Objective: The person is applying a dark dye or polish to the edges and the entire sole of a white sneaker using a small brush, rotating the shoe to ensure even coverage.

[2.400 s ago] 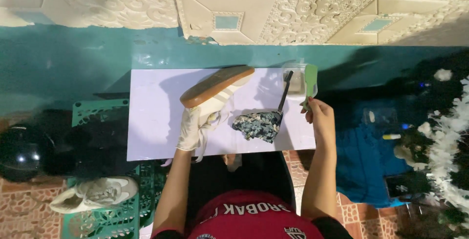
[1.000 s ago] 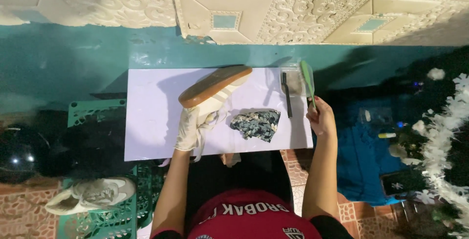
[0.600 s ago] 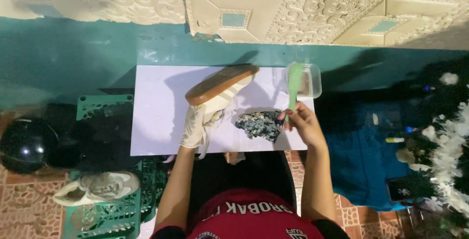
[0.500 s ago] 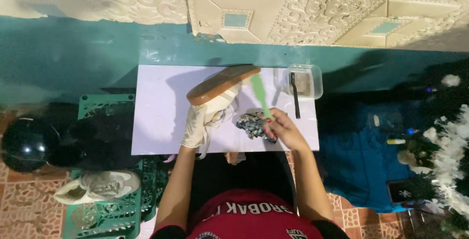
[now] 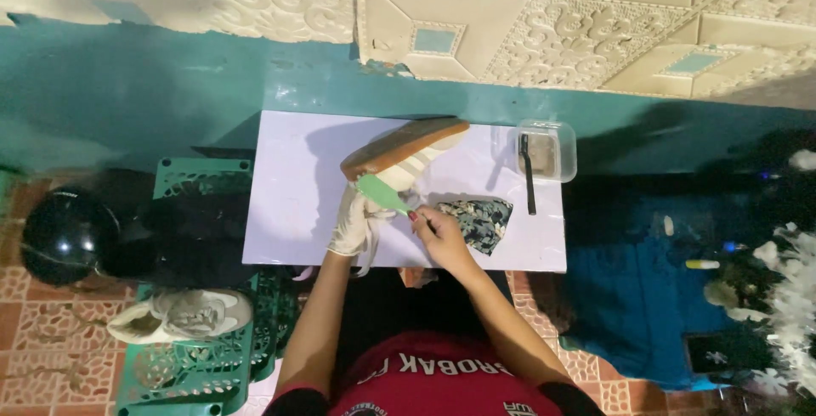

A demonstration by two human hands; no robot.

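A white worktop stood against a teal wall, and a green plastic crate sat on the tiled floor at its left with a pale sneaker lying on top. A black round helmet-like thing rested further left on the floor. On the worktop the left hand, in a white glove, had its grip closed around a cream shoe, which was tilted on its side with the tan sole facing away. The right hand, bare, had its grip closed on the handle of a green brush, whose head lay against the side of the shoe. Just right of that hand lay a dark patterned cloth, flat on the worktop. At the far right corner stood a clear plastic tub, with a thin dark tool leaning out over its near rim
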